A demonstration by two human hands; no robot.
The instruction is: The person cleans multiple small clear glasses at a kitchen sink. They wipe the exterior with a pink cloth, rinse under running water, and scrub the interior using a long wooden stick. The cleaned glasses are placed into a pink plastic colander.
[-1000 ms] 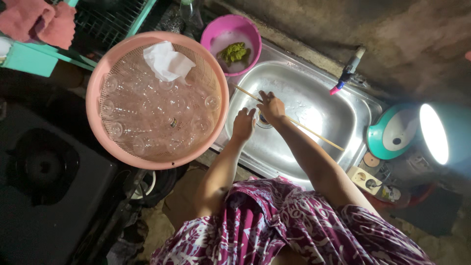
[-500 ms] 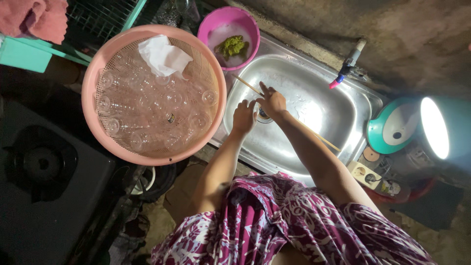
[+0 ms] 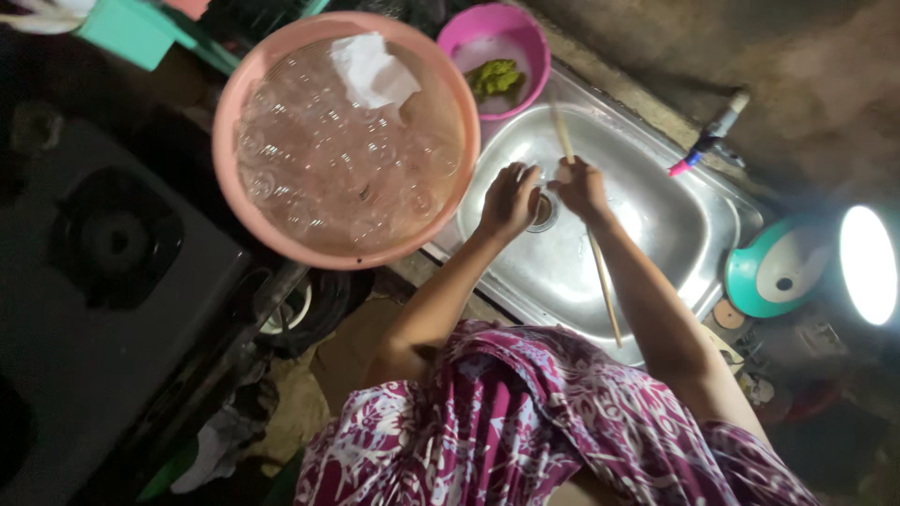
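Both my hands reach into a steel sink [image 3: 675, 225]. My left hand [image 3: 511, 199] rests with fingers curled over the drain [image 3: 543, 212] in the sink's middle. My right hand [image 3: 581, 186] is closed around a long thin wooden stick [image 3: 602, 281] that lies across the basin, one end toward the pink bowl, the other toward the near rim. The stick's middle is hidden by my right hand and forearm.
A large pink basin [image 3: 345, 141] of soapy water with a white cloth [image 3: 373, 70] stands left of the sink. A small pink bowl [image 3: 495, 58] holds a green scrubber [image 3: 495, 77]. A tap [image 3: 708, 141] sits at the back; a lit lamp [image 3: 867, 264] at right; a stove [image 3: 112, 244] at left.
My right hand has swung the stick from lying crosswise to running lengthwise over the basin. My left hand has moved onto the drain. The view has shifted.
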